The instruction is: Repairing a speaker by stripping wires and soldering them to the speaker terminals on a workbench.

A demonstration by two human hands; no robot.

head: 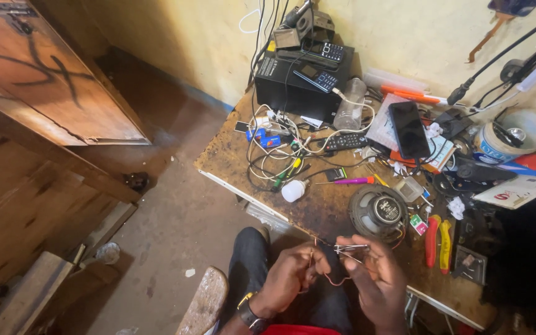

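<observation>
Thin red wire (336, 280) slung between hands, held over lap just off desk's (317, 205) near edge. Left hand (290, 276) pinches one end; right hand (376, 279) grips small metal tool (350, 248), tip pointing left toward left hand. Speaker (378, 211) on desk just beyond, right hand nearer.

dim, warm indoor light; uneven exposure across the wide view.
yellow wall (206, 37) and surface (317, 205) brightest, lit from above; right edge and lower corners sink into shadow; lines bow at the edges; fingers (348, 245) slightly soft, glare on the black phone (409, 129).
</observation>
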